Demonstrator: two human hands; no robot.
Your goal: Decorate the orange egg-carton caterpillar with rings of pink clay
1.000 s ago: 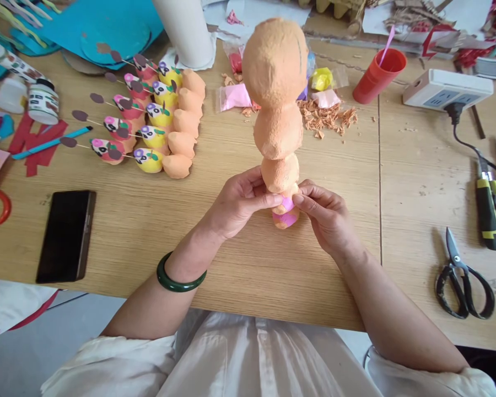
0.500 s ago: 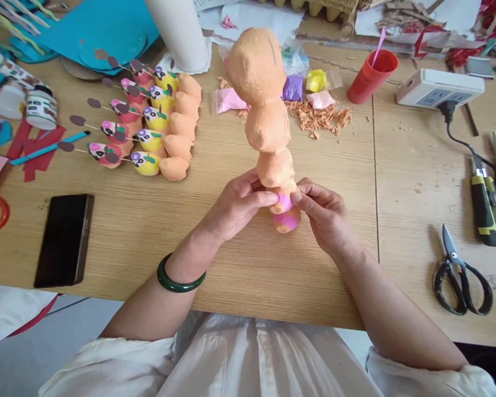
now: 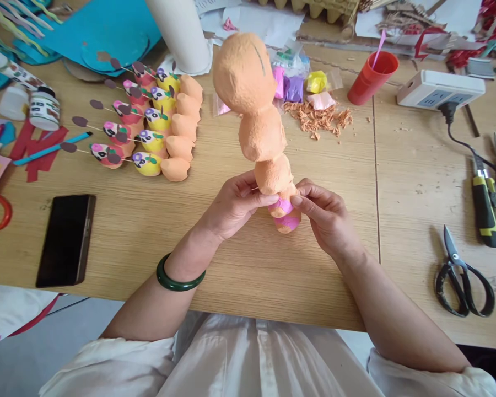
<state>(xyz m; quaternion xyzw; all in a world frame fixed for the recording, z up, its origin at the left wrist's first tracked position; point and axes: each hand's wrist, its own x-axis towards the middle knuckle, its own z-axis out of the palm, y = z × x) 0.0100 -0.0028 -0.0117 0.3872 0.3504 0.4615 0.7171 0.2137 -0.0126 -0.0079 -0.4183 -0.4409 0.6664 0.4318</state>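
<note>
An orange craft caterpillar [image 3: 263, 132], a row of egg-carton-like bumps, is held up over the table between both hands. Its largest bump is at the far end, with a dark line on it. Pink clay [image 3: 287, 222] covers part of the two bumps nearest me. My left hand [image 3: 236, 205] grips the left side near the low end, thumb pressed by the pink patch. With thumb and fingers pinched, my right hand [image 3: 324, 212] holds the right side of the same bump. The fingertips behind the caterpillar are hidden.
Painted egg-carton caterpillars [image 3: 149, 124] stand left. Orange shavings [image 3: 318, 118], clay packets [image 3: 293, 88] and a red cup [image 3: 372, 77] lie beyond. Right are a white power socket [image 3: 440, 91], scissors [image 3: 458, 275] and a utility knife [image 3: 490, 209]. A phone [image 3: 64, 240] lies left.
The far, large end of the caterpillar has swung left and slightly down, uncovering a pink packet behind it. Both hands keep their hold in nearly the same place.
</note>
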